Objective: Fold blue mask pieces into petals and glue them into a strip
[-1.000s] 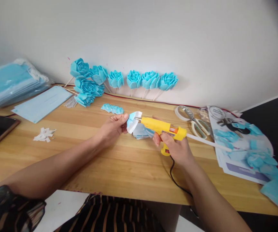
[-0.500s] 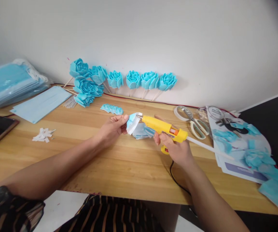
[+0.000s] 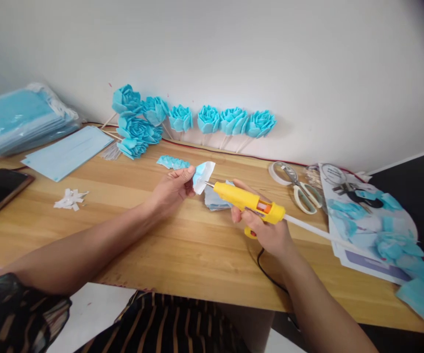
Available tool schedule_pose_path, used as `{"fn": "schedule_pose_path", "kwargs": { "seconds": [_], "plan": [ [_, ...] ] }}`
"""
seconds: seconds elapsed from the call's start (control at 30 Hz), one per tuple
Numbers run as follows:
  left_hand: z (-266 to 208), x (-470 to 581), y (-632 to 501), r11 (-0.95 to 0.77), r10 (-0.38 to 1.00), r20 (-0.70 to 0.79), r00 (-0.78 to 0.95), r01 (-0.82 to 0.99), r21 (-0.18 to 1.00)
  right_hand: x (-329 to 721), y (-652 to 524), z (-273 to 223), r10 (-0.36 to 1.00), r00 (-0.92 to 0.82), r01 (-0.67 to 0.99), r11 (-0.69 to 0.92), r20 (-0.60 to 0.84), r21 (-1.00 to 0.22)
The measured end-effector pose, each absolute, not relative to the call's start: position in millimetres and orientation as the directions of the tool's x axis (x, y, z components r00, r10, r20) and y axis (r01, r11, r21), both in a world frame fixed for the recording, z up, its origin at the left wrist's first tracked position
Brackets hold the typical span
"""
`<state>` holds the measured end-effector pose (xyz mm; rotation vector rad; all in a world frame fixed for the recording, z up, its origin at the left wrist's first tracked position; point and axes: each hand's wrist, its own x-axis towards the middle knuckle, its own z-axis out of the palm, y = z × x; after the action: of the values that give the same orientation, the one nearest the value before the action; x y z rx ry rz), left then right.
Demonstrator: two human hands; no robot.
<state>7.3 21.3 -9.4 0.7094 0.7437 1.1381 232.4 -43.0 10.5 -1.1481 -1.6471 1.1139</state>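
Between thumb and fingers, my left hand [image 3: 177,185] pinches a folded blue-and-white fabric petal [image 3: 203,177]. My right hand [image 3: 265,225] is wrapped round a yellow hot glue gun [image 3: 247,198], its metal nozzle pointing left at the petal's lower right edge. Whether the tip touches the petal, I cannot tell. A long white glue stick [image 3: 315,228] sticks out of the gun's back end. Behind the gun lies a stack of light blue fabric pieces [image 3: 215,200], partly hidden by it. Just beyond my left hand rests a row of finished blue petals [image 3: 172,162].
Several blue fabric roses [image 3: 208,120] on sticks lean on the wall. Left are flat blue sheets [image 3: 68,152], a plastic-wrapped mask pack [image 3: 20,122], white scraps [image 3: 71,199] and a phone [image 3: 4,189]. Right are scissors [image 3: 305,196], a tape roll [image 3: 280,172] and blue scraps [image 3: 399,247].
The glue gun's nozzle has moved from the petal's upper edge down to its lower right edge. The petal has tilted in my left hand. The whole view has shifted slightly.
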Motion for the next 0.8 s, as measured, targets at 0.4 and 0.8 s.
{"fn": "schedule_pose_path", "kwargs": {
  "seconds": [0.4,0.8],
  "plan": [
    [-7.7,8.7,18.4,0.267,0.951,-0.137,0.278,-0.511,0.817,227.6,-43.8,14.1,0.959,-0.277,0.320,0.157,0.066,-0.934],
    [-11.9,8.5,19.8,0.242,0.955,-0.101,0.279,-0.535,0.810,227.1,-43.4,10.3,0.964,-0.263,0.400,0.145,0.039,-0.905]
  ]
}}
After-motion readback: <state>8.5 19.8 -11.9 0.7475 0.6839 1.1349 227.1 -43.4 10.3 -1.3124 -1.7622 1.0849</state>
